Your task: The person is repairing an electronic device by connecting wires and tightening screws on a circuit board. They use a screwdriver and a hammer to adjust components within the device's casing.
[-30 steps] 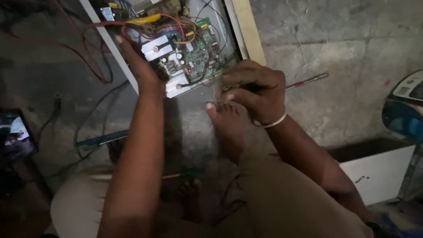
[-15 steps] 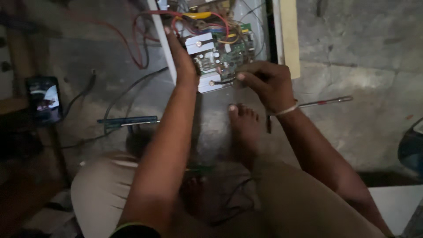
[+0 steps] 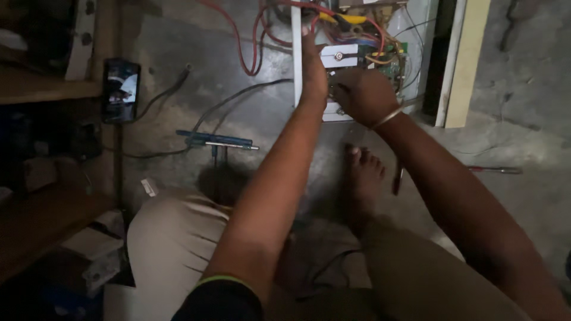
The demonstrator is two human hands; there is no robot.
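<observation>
The person sits on a grey concrete floor point(image 3: 523, 107) with both arms stretched forward to an open white metal casing point(image 3: 295, 65) that holds a green circuit board point(image 3: 389, 66) and a tangle of red and yellow wires point(image 3: 357, 21). The casing lies flat on the floor at the top of the view, just beyond the person's bare foot point(image 3: 364, 172).

The left hand point(image 3: 313, 62) lies flat and open along the left wall of the casing, fingers extended and pressed against its edge. The right hand point(image 3: 363, 95) is curled closed over the near part of the circuit board, beside a small silver metal block point(image 3: 339, 56); whether it grips a tool or a part cannot be told, since the fingers hide whatever is under them. A thin bangle point(image 3: 386, 117) circles the right wrist. The two hands are just beside each other.

A blue-handled tool with a metal tip point(image 3: 217, 141) lies on the floor to the left of the arms, near dark cables point(image 3: 238, 101). A red-handled screwdriver point(image 3: 496, 170) lies on the floor to the right, well apart from the casing. A lit mobile phone point(image 3: 121, 90) leans against a wooden shelf point(image 3: 41, 89) at the left. A pale wooden plank point(image 3: 467, 62) stands just right of the casing.
</observation>
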